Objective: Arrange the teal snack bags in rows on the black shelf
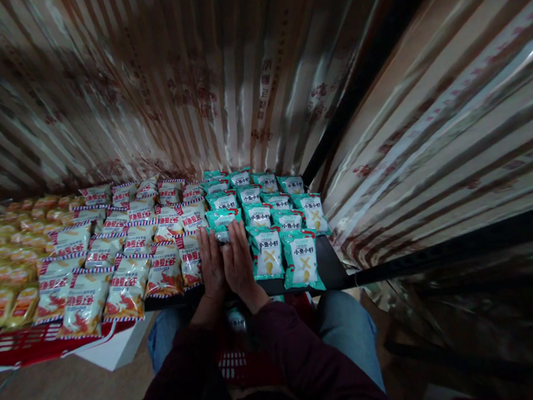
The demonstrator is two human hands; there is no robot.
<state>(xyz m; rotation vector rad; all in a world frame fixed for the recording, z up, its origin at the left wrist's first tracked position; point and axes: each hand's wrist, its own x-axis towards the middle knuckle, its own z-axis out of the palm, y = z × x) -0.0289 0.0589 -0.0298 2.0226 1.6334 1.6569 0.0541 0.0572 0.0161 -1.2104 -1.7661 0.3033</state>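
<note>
My left hand (pixel 212 261) and my right hand (pixel 238 258) lie side by side at the table's front edge, fingers stretched forward. Between the fingertips shows a strip of a small snack packet (pixel 222 236); most of it is hidden beneath the hands. Both hands touch it, without fingers wrapped round it. Just beyond the fingertips lies a green-and-white snack packet (pixel 223 218). To the right of my right hand is another green-and-white packet (pixel 267 252), in overlapping rows of the same kind. Left of my left hand is a white-and-red packet (pixel 190 260).
Yellow-wrapped snacks (pixel 2 265) crowd the far left. A red basket (pixel 28 352) sits below the front left edge, and another red basket (pixel 247 366) is between the knees. Printed plastic sheeting (pixel 244 87) hangs behind the black table (pixel 335 269). A dark pole (pixel 332 141) rises at right.
</note>
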